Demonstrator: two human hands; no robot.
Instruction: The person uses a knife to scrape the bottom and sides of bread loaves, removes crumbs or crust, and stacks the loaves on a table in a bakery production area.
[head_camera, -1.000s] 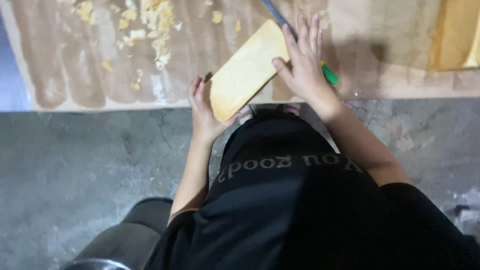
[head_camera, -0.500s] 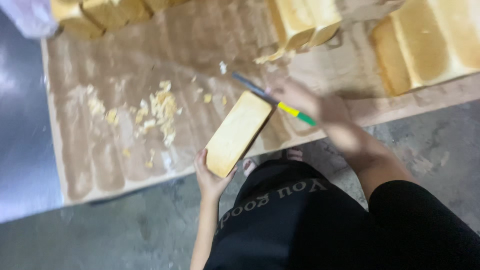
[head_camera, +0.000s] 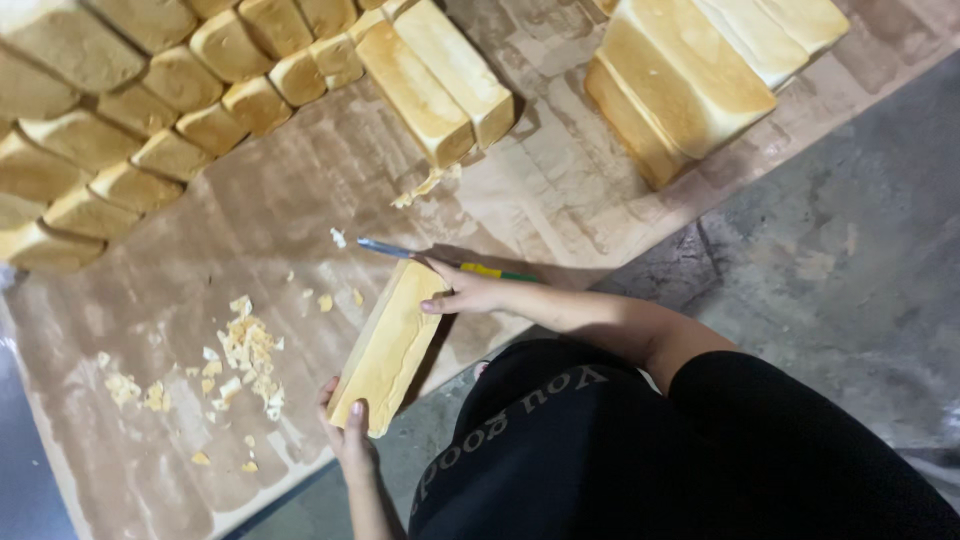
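A long golden bread loaf (head_camera: 388, 345) lies at a slant on brown paper (head_camera: 280, 220). My left hand (head_camera: 350, 438) cups its near end from below. My right hand (head_camera: 468, 293) rests its fingertips on the loaf's far end and grips a knife (head_camera: 400, 249) with a blue blade and a yellow and green handle. The blade points left, just beyond the loaf's far end. My dark shirt fills the lower right of the view.
Rows of small loaves (head_camera: 150, 110) lie at the upper left, two long loaves (head_camera: 440, 85) at the top centre, and a stack of big loaves (head_camera: 690, 70) at the upper right. Bread crumbs (head_camera: 245, 355) are scattered left of the held loaf. Grey concrete floor (head_camera: 830, 250) lies to the right.
The view has lifted, bringing the rows and stacks of loaves into sight. Both hands stay on the loaf, and the knife has moved with my right hand toward its far end.
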